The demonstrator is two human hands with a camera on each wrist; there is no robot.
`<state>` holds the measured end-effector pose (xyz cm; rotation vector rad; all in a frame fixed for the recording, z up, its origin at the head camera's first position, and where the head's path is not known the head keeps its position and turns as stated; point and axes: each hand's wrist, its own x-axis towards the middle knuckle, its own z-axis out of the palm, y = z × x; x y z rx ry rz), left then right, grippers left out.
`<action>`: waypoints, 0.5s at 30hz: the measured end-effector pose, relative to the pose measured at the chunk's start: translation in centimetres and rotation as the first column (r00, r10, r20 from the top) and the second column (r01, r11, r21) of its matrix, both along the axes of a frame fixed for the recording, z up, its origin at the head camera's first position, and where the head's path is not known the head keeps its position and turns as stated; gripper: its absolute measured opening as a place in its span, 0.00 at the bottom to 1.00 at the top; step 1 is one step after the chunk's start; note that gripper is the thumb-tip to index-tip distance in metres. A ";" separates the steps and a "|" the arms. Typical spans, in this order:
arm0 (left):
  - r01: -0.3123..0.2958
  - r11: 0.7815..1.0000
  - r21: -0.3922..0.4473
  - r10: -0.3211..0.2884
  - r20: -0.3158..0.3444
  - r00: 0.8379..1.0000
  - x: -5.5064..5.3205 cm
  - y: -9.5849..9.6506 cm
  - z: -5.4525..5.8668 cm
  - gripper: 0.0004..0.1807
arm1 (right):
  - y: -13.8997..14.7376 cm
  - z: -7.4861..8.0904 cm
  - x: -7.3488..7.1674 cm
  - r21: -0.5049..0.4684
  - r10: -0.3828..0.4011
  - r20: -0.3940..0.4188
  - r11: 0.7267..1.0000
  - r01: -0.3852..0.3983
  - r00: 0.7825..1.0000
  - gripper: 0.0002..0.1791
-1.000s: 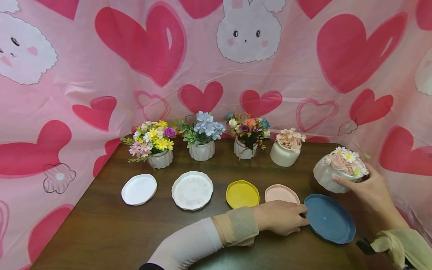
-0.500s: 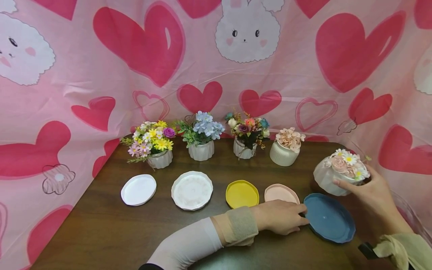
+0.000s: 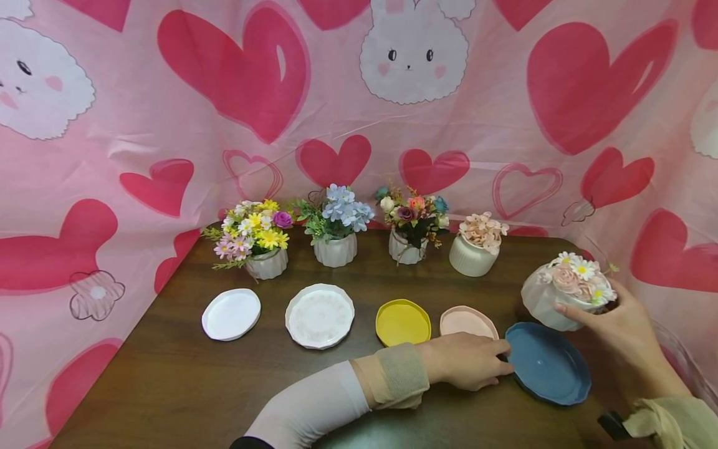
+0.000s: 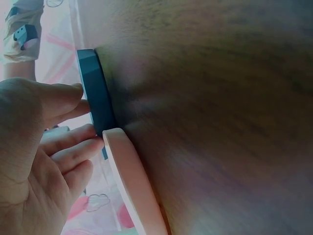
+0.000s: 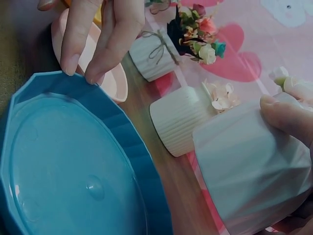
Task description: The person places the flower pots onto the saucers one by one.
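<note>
A: How is the blue tray point(image 3: 550, 365) finished?
B: Smoothly, in what is seen as plastic; a faint gloss is given back by it.
A: And the held pot point(image 5: 249, 166)?
B: A smooth, ceramic-looking surface is shown, while the cream pot point(image 5: 181, 120) is finely ribbed and more matt.
A: The counter point(image 3: 151, 374)?
B: Dark wood grain is seen, dully polished.
A: Any cloth?
B: The backdrop point(image 3: 336, 118) is thin and creased; a rough knit is shown by the left wristband point(image 3: 402, 377), smoother fabric by the sleeve point(image 3: 322, 399).
</note>
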<state>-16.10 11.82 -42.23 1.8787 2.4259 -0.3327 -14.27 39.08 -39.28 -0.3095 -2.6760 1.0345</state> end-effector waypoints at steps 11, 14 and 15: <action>0.008 1.000 0.013 -0.008 -0.008 1.000 0.1 0.0 0.1 0.20 | -0.2 0.3 0.7 0.020 0.010 0.030 1.000 -0.010 0.999 0.53; 0.010 1.000 0.014 -0.010 -0.010 1.000 0.1 -0.1 0.1 0.20 | -0.3 0.3 0.9 0.032 0.011 0.042 0.999 -0.013 0.999 0.53; 0.011 1.000 0.014 -0.011 -0.011 1.000 0.1 -0.1 0.1 0.20 | -0.3 0.3 1.0 0.033 0.011 0.043 0.999 -0.012 0.999 0.53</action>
